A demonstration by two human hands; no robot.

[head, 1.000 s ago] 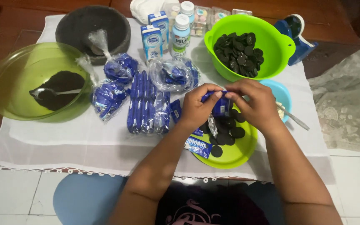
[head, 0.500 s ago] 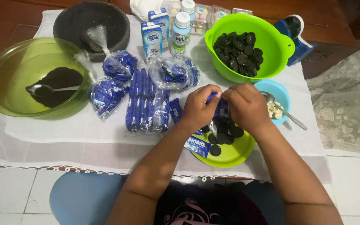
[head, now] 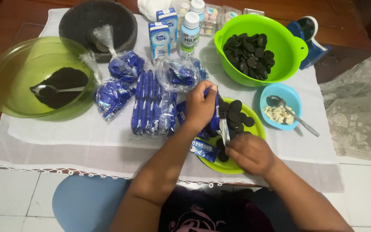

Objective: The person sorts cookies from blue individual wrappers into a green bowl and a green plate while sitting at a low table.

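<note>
My left hand [head: 199,106] grips a blue cookie packet [head: 215,117] upright over a lime green plate [head: 220,167]. My right hand [head: 249,154] sits lower, near the plate's front edge, pinching a thin silvery strip of wrapper [head: 224,131] that runs from the packet down to its fingers. Several round black cookies [head: 236,112] lie on the plate behind the packet. A second blue wrapper [head: 202,148] lies flat across the plate's left rim.
A green bowl [head: 288,47] of black cookies stands at the back right, with a small blue bowl [head: 295,96] holding white bits and a spoon in front of it. Left are blue packet rolls [head: 151,107], bagged packets [head: 110,96], a big green bowl [head: 9,77] of crumbs, a stone mortar [head: 82,19] and milk cartons [head: 159,38].
My right hand has pulled away from the left hand, down toward me, drawing a strip of wrapper off the packet. The left hand stays over the plate with the packet.
</note>
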